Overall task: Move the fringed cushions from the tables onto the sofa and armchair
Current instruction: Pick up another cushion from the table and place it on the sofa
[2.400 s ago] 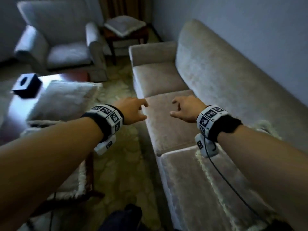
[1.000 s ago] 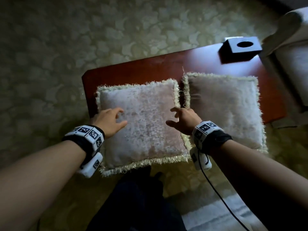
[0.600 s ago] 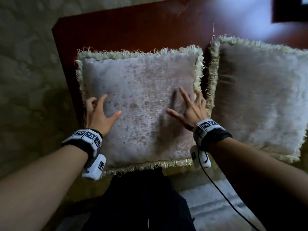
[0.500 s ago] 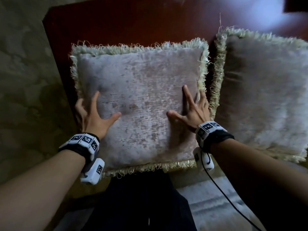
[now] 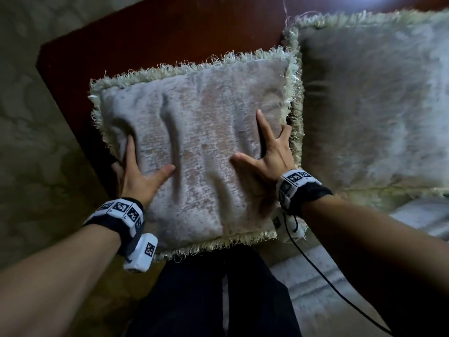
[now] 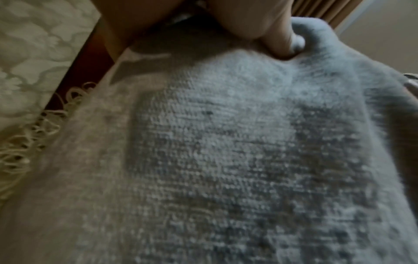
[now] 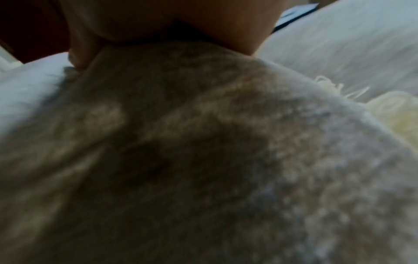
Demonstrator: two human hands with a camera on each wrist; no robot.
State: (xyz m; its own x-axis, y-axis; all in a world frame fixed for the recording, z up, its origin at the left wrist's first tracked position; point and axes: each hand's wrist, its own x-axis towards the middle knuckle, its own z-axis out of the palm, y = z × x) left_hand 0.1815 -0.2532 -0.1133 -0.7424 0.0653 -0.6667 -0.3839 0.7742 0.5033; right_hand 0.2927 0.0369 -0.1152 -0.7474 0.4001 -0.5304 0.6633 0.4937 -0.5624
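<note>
Frame centre: your left hand [image 5: 139, 173] and right hand [image 5: 268, 156] squeeze the cushion [image 5: 194, 147] by its sides, thumbs on top; next, lift it sofaward.

The left wrist view is almost filled by a pale, nubby cushion [image 6: 226, 151], blurred up close. At the top, the thumb [image 6: 278, 30] of the left hand [image 6: 237, 16] digs into the fabric and raises a fold just right of it. Cream fringe [image 6: 24, 141] trails off the cushion's left edge over a strip of dark red table [image 6: 74, 76], with patterned carpet [image 6: 34, 44] beyond.
</note>
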